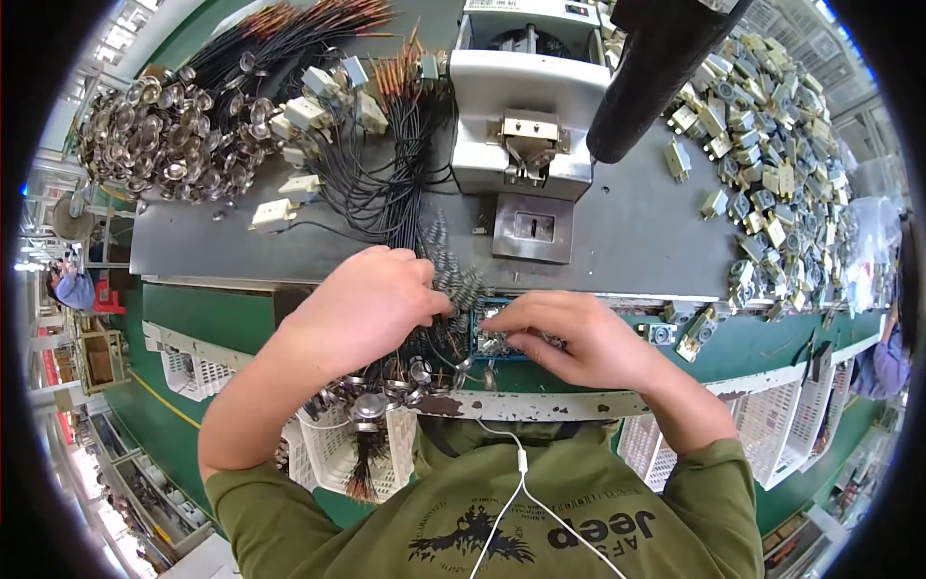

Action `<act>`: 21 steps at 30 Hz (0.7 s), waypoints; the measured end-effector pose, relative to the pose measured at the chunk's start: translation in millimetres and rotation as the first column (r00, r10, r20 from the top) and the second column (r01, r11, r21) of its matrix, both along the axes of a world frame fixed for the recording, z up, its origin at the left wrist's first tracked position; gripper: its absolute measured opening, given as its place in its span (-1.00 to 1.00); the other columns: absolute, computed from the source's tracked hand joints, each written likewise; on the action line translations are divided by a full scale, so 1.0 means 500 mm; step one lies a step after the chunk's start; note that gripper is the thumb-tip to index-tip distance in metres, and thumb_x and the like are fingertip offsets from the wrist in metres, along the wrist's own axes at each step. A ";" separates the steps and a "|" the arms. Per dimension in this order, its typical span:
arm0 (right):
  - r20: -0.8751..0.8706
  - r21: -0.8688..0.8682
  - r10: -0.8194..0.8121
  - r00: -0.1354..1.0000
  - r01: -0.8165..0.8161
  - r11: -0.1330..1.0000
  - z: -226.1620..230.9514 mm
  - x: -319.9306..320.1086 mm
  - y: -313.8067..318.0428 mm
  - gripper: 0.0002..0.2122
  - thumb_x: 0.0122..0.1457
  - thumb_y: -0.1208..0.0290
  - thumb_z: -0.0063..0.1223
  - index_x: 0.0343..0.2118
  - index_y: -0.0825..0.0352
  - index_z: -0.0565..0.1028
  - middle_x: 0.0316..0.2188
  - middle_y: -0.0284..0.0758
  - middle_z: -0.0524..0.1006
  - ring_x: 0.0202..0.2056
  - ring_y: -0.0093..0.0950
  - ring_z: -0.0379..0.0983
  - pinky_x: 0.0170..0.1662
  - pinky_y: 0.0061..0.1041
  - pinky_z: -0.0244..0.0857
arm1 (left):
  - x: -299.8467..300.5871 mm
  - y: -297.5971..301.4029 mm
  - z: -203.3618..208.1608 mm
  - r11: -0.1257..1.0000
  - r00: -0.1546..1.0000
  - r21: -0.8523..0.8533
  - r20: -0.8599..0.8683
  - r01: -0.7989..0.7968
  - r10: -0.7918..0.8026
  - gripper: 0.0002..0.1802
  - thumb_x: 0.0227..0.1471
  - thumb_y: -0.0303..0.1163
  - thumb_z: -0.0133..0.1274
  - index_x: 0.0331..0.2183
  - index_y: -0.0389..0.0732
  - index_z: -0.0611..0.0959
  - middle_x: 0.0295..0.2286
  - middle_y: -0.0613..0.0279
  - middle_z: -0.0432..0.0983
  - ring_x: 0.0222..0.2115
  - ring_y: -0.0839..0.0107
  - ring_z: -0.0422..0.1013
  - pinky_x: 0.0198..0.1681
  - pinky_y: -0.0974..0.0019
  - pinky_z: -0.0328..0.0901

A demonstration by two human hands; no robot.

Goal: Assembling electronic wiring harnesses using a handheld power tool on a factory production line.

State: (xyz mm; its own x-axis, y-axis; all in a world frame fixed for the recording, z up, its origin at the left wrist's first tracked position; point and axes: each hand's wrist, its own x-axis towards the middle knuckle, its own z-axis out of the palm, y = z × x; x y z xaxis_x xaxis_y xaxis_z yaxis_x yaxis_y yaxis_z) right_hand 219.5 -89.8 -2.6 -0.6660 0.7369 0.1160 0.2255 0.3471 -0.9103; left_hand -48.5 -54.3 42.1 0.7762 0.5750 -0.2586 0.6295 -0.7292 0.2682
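My left hand (371, 297) is closed, its fingers curled at the lower end of a bundle of black wires (405, 193). What its fingertips hold is hidden. Beside them lies a pile of small coil springs (451, 265). My right hand (569, 333) reaches into a small blue tray (474, 333) of small metal parts, index finger stretched out and thumb apart from it. White blocky connectors (273, 215) sit on some of the wires. Below my left hand, round metal cups (369, 407) with black wires hang at the bench edge.
A white bench press (526, 96) stands at the back, with a metal block (533, 229) before it. A thick black tube (656, 72) hangs over the bench. Metal cups (174, 125) are heaped at left, loose connectors (762, 174) at right. White baskets (342, 449) stand below the edge.
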 end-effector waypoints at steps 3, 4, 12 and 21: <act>-0.051 -0.041 0.052 0.997 -0.054 0.998 -0.013 -0.009 -0.023 -0.78 0.23 0.48 0.10 -0.06 0.29 0.56 -0.25 -0.20 0.60 -0.21 -0.16 0.56 -0.15 -0.26 0.44 | -0.006 0.012 -0.002 0.999 1.000 -0.050 -0.019 0.005 -0.006 -0.85 -0.03 -0.30 0.21 -0.33 -0.04 0.73 -0.45 0.23 0.48 -0.32 0.19 0.47 -0.18 0.16 0.36; -0.056 -0.056 0.054 0.997 -0.057 0.997 -0.015 -0.014 -0.034 -0.78 0.23 0.48 0.10 -0.06 0.29 0.56 -0.25 -0.20 0.60 -0.21 -0.16 0.56 -0.15 -0.26 0.44 | -0.007 0.009 -0.002 0.998 0.999 -0.063 -0.038 0.015 -0.017 -0.86 -0.03 -0.30 0.21 -0.34 -0.04 0.72 -0.45 0.23 0.48 -0.33 0.19 0.47 -0.19 0.15 0.36; 0.004 -0.036 -0.008 1.000 0.008 0.999 -0.012 -0.083 -0.041 -0.82 0.24 0.45 0.11 -0.15 0.36 0.60 -0.33 -0.17 0.64 -0.29 -0.17 0.59 -0.19 -0.27 0.44 | -0.032 -0.013 0.036 0.997 0.998 -0.053 0.021 0.055 -0.054 -0.88 -0.15 -0.42 0.24 -0.43 -0.06 0.67 -0.34 0.34 0.45 -0.26 0.28 0.44 -0.14 0.18 0.31; 0.222 -0.360 -0.056 0.973 0.135 0.923 -0.032 -0.159 0.003 -0.73 0.22 0.23 0.16 -0.35 0.40 0.53 -0.49 -0.13 0.62 -0.42 -0.26 0.60 -0.32 -0.26 0.42 | -0.073 -0.010 0.057 0.996 0.998 -0.090 0.055 -0.012 0.017 -0.82 -0.20 -0.46 0.27 -0.43 -0.02 0.67 -0.25 0.37 0.47 -0.19 0.30 0.44 -0.09 0.19 0.30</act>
